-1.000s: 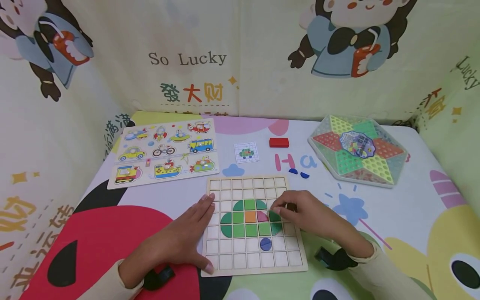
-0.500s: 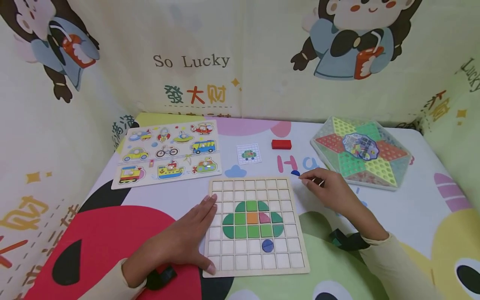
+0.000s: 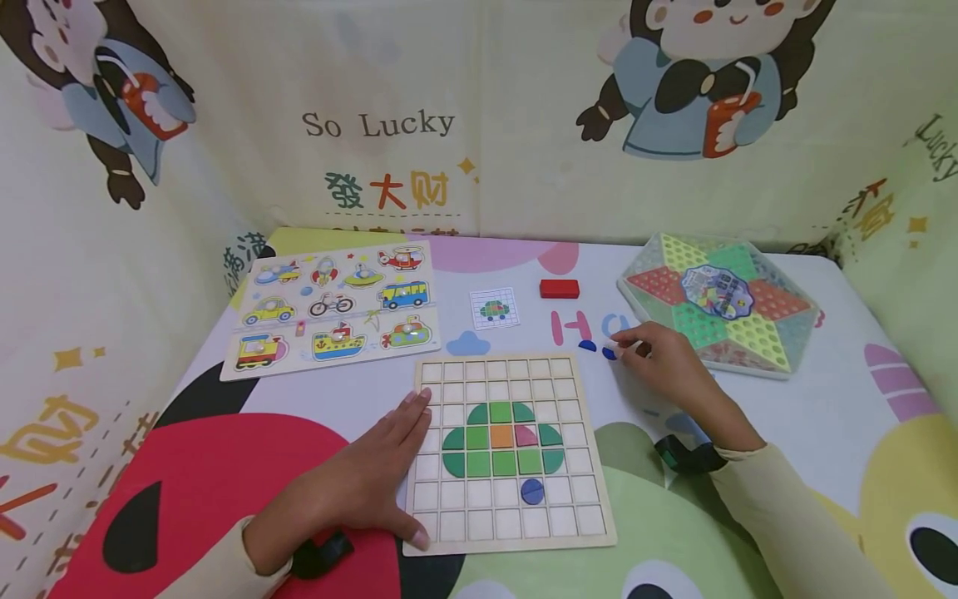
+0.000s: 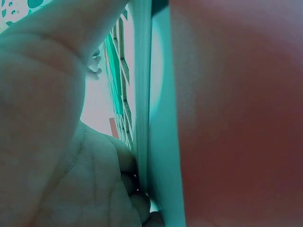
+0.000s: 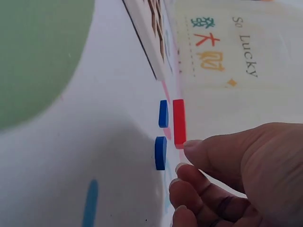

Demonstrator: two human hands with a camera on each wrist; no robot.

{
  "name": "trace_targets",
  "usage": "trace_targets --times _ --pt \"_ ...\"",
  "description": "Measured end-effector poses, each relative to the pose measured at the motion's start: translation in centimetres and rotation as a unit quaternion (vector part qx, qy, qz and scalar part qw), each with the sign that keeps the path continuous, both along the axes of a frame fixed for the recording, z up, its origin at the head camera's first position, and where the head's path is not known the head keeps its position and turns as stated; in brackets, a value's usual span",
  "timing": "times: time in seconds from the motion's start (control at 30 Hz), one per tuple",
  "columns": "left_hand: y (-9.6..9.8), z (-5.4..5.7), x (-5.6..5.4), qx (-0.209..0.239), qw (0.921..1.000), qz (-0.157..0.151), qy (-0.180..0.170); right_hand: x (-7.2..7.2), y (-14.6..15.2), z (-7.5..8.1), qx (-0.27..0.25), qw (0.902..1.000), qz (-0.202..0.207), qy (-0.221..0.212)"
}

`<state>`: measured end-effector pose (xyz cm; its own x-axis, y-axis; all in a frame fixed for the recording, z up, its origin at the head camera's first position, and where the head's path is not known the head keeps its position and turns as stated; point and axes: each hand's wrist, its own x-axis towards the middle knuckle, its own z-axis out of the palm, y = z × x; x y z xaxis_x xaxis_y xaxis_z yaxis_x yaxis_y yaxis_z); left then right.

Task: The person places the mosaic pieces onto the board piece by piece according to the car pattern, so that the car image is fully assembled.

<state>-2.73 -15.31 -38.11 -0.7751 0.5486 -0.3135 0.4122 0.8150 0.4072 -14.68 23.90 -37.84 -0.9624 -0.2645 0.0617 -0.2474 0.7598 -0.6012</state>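
A wooden grid board (image 3: 449, 524) holds green squares and rounded green pieces, with one orange square (image 3: 501, 436) and one pink piece (image 3: 526, 435) among them. Two blue half-pieces make a disc (image 3: 532, 491) lower on the grid. My left hand (image 3: 352, 474) rests along the board's left edge, fingers extended and thumb at the near corner. Beyond the board's upper right, my right hand (image 3: 666, 366) hovers by two loose blue half-round pieces. Its fingertips come close to the nearer blue half-round piece (image 5: 161, 153); thumb and forefinger are parted with nothing between them. The other blue half-round piece (image 3: 587, 345) lies to its left.
A small pattern card (image 3: 494, 309) and a red block (image 3: 559, 289) lie behind the board. At the back left is a vehicle puzzle board (image 3: 299, 366). A hexagonal game box (image 3: 718, 299) stands at the back right, just past my right hand.
My right hand has left a rounded green piece at the right of the pattern and moved up and right to the loose blue pieces. My left hand stays at the board's edge.
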Motion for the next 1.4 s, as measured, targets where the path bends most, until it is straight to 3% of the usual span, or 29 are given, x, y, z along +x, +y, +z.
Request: trace_targets --times 0.23,0.5,0.83,1.13,1.4 --pt "0.0 0.1 0.0 0.003 0.9999 0.004 -0.011 -0.5 -0.8 -0.7 0.039 0.9984 -0.004 -0.040" --pt "0.0 -0.1 0.0 0.006 0.9998 0.006 -0.015 -0.6 -1.3 -1.0 0.076 0.9969 -0.016 0.008" --pt "-0.1 -0.2 -0.1 0.006 0.9999 0.003 -0.011 -0.5 -1.3 -0.6 0.083 0.9965 -0.002 0.012" --pt "-0.1 -0.1 -0.1 0.007 0.9999 0.003 -0.007 -0.5 -1.6 -0.6 0.062 0.9972 0.007 0.041" --pt "-0.1 -0.1 0.0 0.007 0.9999 0.006 -0.008 0.5 -3.4 1.0 0.015 0.9960 0.076 0.045"
